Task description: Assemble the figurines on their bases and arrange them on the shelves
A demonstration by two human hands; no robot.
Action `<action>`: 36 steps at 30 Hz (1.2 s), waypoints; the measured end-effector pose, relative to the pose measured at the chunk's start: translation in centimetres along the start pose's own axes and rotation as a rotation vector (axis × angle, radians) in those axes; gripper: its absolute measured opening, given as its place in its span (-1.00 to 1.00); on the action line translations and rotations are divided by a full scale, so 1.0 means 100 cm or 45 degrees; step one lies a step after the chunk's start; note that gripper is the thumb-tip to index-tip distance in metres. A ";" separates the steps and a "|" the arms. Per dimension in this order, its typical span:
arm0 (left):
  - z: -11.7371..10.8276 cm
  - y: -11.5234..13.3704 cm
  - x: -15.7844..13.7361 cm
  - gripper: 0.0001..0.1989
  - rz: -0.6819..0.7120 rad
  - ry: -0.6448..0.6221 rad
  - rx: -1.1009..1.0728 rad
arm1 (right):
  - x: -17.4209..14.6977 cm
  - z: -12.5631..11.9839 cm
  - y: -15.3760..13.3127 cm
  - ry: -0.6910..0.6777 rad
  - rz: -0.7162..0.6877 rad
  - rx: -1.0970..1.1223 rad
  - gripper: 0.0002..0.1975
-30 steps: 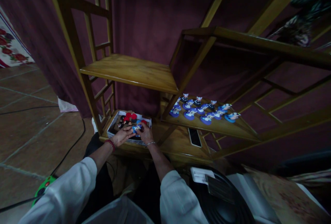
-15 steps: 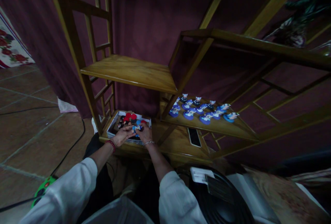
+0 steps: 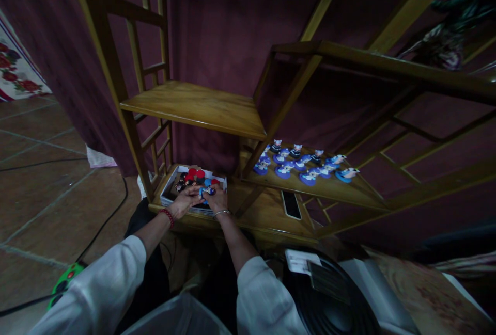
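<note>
Both hands meet over the near side of the box. The left hand, its fingers partly curled, supports a small blue-and-white figure from the left, and the right hand has its fingers drawn in on the figure's other side. The figure is above the box; it is small, dim and partly covered by fingers, so its exact pose is hard to make out. A red bracelet circles the left wrist and a silver bangle the right, both at the near side of the box.

Inside the box, beyond the hands, are red pieces and dark ones. The box sits on the low shelf, with a phone lying well to its right. Also right of the box, on a raised shelf, stand blue figures, with three black figures behind them. Above the box is an upper shelf, and behind it hangs a purple curtain. Left of the box lies the tiled floor.
</note>
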State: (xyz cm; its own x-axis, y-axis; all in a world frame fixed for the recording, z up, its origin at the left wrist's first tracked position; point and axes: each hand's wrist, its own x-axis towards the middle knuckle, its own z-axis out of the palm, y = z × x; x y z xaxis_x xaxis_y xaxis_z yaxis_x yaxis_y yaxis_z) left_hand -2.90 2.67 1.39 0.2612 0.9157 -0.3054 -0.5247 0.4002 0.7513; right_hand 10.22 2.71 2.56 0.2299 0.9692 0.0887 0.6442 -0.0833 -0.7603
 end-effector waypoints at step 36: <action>0.002 0.001 -0.003 -0.76 -0.026 0.057 -0.039 | 0.003 -0.007 0.001 -0.134 -0.278 -0.015 -0.84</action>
State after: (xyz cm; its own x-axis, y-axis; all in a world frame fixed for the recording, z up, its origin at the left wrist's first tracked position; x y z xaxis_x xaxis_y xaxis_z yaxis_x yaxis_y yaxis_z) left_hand -2.88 2.43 1.61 0.2360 0.9076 -0.3473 -0.5446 0.4195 0.7262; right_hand 10.79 2.81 2.96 0.0074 0.9832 0.1826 0.6791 0.1291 -0.7226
